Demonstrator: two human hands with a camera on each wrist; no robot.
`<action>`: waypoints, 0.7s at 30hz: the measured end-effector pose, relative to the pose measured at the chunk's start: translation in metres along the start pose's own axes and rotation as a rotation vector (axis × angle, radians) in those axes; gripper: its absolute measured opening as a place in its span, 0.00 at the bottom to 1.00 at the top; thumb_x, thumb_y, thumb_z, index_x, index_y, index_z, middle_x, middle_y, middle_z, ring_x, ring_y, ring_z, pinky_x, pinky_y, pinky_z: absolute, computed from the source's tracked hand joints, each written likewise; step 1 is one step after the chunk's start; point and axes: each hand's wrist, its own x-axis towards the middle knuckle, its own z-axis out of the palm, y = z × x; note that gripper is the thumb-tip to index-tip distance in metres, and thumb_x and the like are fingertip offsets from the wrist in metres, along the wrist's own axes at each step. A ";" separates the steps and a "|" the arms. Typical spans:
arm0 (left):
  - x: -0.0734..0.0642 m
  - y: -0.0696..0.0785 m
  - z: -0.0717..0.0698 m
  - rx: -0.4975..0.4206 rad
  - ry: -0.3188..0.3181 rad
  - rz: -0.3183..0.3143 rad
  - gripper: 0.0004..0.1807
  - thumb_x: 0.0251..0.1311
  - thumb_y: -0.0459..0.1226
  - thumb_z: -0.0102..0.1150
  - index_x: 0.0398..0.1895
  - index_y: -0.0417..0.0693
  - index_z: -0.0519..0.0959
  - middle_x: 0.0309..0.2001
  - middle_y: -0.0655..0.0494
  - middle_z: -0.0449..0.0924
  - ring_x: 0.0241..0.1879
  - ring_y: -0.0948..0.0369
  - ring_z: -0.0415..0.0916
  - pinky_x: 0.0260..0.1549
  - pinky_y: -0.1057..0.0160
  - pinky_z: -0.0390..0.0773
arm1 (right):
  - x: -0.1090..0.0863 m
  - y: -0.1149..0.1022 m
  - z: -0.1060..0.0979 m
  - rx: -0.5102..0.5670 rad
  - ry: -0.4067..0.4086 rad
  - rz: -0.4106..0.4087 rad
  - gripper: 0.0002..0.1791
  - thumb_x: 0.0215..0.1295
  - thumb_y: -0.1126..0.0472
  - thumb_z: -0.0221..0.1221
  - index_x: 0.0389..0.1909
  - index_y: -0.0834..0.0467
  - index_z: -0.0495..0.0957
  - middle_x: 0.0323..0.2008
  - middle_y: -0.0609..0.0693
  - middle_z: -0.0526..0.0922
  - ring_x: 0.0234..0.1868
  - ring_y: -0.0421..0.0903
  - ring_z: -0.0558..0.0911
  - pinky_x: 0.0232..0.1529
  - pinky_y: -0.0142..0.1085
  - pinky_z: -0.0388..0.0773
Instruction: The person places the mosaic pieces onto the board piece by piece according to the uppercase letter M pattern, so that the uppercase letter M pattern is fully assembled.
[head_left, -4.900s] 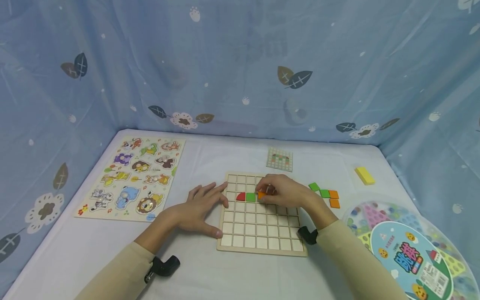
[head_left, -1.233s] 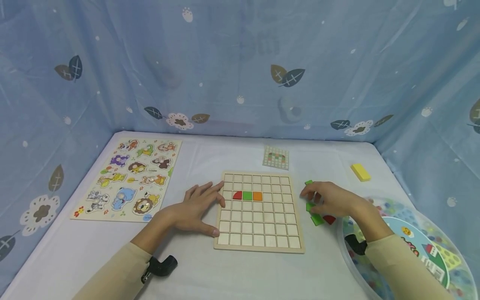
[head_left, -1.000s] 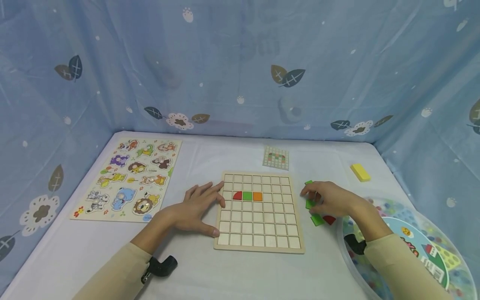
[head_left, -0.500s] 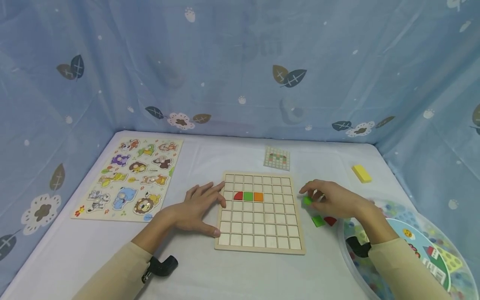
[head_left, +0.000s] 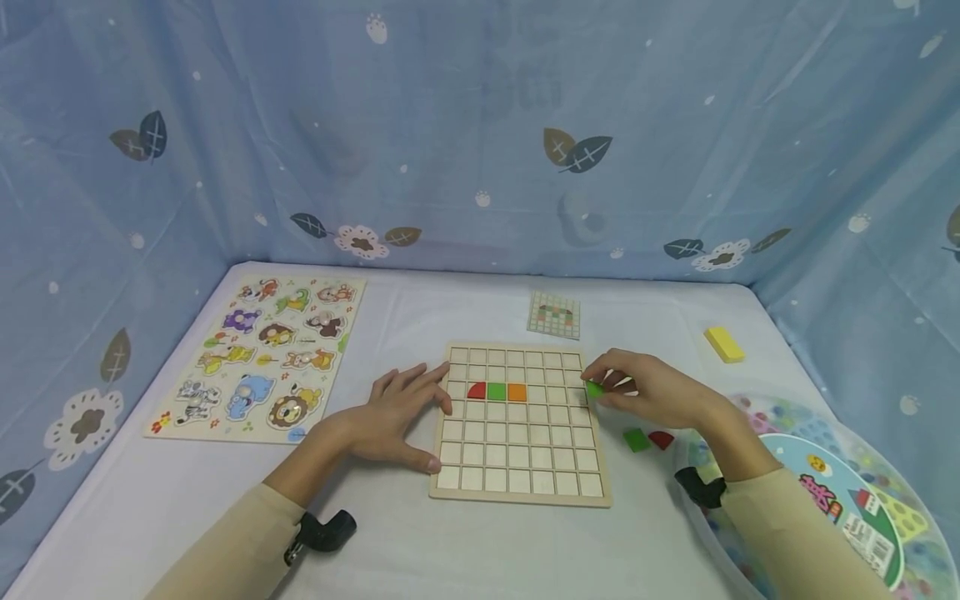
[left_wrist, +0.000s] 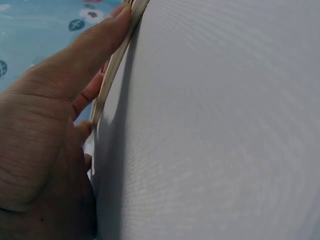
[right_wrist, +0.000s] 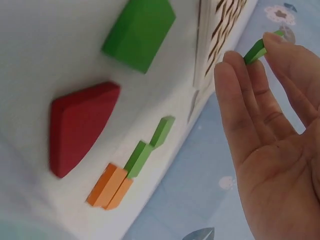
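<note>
My right hand (head_left: 652, 392) pinches a small green square wooden tile (head_left: 594, 388) between thumb and fingertips (right_wrist: 272, 42), carried just over the right edge of the pale wooden grid board (head_left: 520, 492); the right wrist view shows the tile edge-on, tilted, caught only by its rim. My left hand (head_left: 390, 417) lies flat with fingers spread against the board's left edge, thumb along its front left corner, holding nothing.

In the board's third row sit a red quarter-round tile (head_left: 476, 391), a green square (head_left: 496, 391) and an orange square (head_left: 517, 392), touching in a line. On the white table to the right of the board lie a loose green tile (head_left: 636, 439) and a red curved piece (head_left: 661, 439), just beside each other.

As I judge it, the pinch is shallow, so the tile could twist out and drop between cells. Coming down tilted, it may catch on a grid rib and sit crooked. If my left hand eases off, the board could slide and jog the seated row.
</note>
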 end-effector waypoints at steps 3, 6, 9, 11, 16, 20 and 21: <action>0.000 -0.001 0.001 -0.001 0.002 -0.001 0.37 0.48 0.66 0.73 0.57 0.68 0.67 0.85 0.55 0.36 0.82 0.44 0.30 0.73 0.32 0.31 | 0.005 -0.004 0.001 0.003 0.006 -0.010 0.19 0.70 0.68 0.63 0.60 0.61 0.76 0.54 0.49 0.81 0.53 0.51 0.82 0.55 0.43 0.83; 0.000 -0.001 0.001 0.001 0.003 -0.003 0.37 0.48 0.66 0.73 0.57 0.68 0.67 0.85 0.56 0.35 0.82 0.44 0.30 0.73 0.33 0.31 | 0.010 -0.008 0.003 0.002 0.011 -0.025 0.19 0.69 0.69 0.63 0.59 0.62 0.76 0.53 0.49 0.82 0.53 0.51 0.83 0.55 0.43 0.83; 0.000 -0.001 0.000 0.000 0.002 -0.004 0.37 0.48 0.66 0.73 0.57 0.69 0.67 0.85 0.56 0.35 0.82 0.44 0.30 0.73 0.33 0.31 | 0.015 -0.010 0.005 0.006 0.012 -0.035 0.19 0.69 0.69 0.64 0.59 0.61 0.76 0.53 0.49 0.82 0.53 0.51 0.83 0.55 0.42 0.83; 0.000 -0.001 0.000 0.001 0.003 -0.005 0.38 0.48 0.67 0.73 0.57 0.69 0.67 0.85 0.56 0.36 0.82 0.44 0.31 0.73 0.33 0.32 | 0.018 -0.012 0.006 0.018 0.011 -0.040 0.19 0.69 0.69 0.64 0.60 0.61 0.76 0.55 0.50 0.82 0.53 0.51 0.83 0.55 0.42 0.83; 0.000 -0.001 0.000 0.007 0.008 -0.005 0.38 0.47 0.67 0.73 0.57 0.69 0.67 0.85 0.56 0.36 0.82 0.44 0.31 0.73 0.33 0.33 | 0.024 -0.012 0.011 0.049 0.019 -0.074 0.18 0.70 0.68 0.63 0.59 0.61 0.76 0.55 0.52 0.82 0.54 0.52 0.83 0.56 0.44 0.83; 0.000 -0.002 0.001 0.011 0.008 -0.003 0.38 0.47 0.67 0.72 0.58 0.69 0.67 0.85 0.56 0.36 0.82 0.44 0.31 0.73 0.33 0.33 | 0.029 -0.009 0.015 0.080 0.015 -0.079 0.18 0.70 0.68 0.63 0.59 0.61 0.76 0.54 0.52 0.82 0.54 0.52 0.83 0.57 0.43 0.82; 0.000 -0.001 0.001 0.011 0.007 -0.003 0.38 0.47 0.67 0.72 0.58 0.69 0.67 0.85 0.56 0.36 0.82 0.44 0.31 0.73 0.33 0.33 | 0.030 -0.008 0.016 0.092 0.013 -0.080 0.18 0.70 0.68 0.63 0.59 0.61 0.76 0.54 0.53 0.82 0.54 0.52 0.83 0.57 0.43 0.82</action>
